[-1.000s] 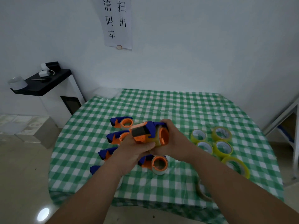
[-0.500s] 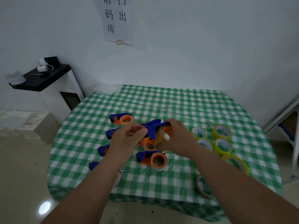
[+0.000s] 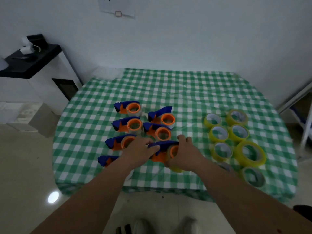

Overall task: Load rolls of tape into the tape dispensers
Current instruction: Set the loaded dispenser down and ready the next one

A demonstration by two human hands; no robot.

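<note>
Now dispenser (image 3: 163, 152) is down on the desk (image 3: 185, 92) between both my hands; half a sec ago I had it lifted w/ a roll seated. So this one's loaded, being parked in the front slot of the right column. R hand (image 3: 183, 154) is curled round the orange hub end, fingers (image 3: 183, 138) hooked over the blue top; L hand (image 3: 139, 152) lies nearly flat, fingers (image 3: 152, 147) touching the blue nose, not gripping.

Loaded units: 2 beyond my fingers (image 3: 160, 116) (image 3: 157, 131), 4 more just left of L hand, e.g. (image 3: 127, 107). Yellow rolls (image 3: 219, 134) sit well to the right of R hand, biggest one (image 3: 250, 153) nearest; greyish roll (image 3: 252, 176) toward me from it.

Room: dispensers packed tight left + ahead, so release straight up. Open cloth between R hand and the rolls, free to sweep across. Near desk edge is close below my wrists; the grey roll sits near that edge, risky if bumped.
</note>
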